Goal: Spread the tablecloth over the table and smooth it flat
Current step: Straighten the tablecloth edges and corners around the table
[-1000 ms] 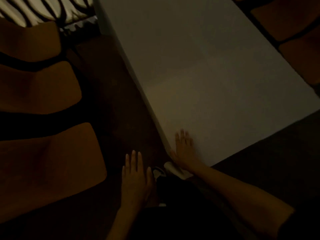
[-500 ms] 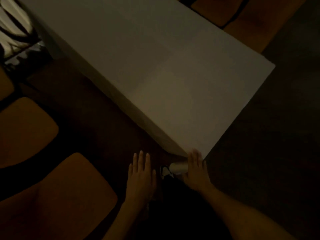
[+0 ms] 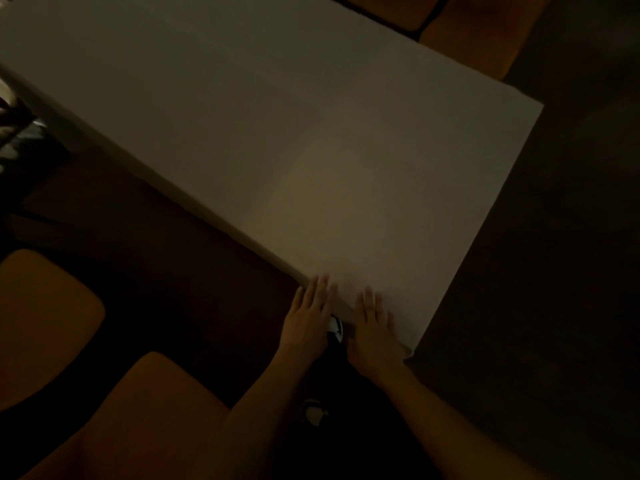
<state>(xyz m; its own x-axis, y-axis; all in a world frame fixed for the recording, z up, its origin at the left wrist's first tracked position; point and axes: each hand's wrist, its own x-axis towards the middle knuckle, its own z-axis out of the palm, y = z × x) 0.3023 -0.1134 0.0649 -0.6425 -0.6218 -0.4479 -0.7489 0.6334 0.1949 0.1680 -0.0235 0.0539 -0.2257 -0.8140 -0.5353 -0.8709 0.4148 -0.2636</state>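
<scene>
The room is very dim. A plain white tablecloth [image 3: 311,140] covers the long table and looks flat, with a strip hanging over the near-left edge. My left hand [image 3: 310,315] lies flat with its fingers apart at that edge, close to the near corner. My right hand [image 3: 372,323] rests palm down on the cloth at the near corner, fingers apart. Neither hand holds anything.
Orange chair seats stand at the lower left [image 3: 131,417], at the left edge [image 3: 38,323] and beyond the table at the top right [image 3: 478,32]. The floor [image 3: 554,271] is dark. A shoe [image 3: 313,412] shows between my forearms.
The view has swung so the table's near corner sits in front of me. My left hand moved up from over the floor to the cloth's edge. My right hand came up onto the corner.
</scene>
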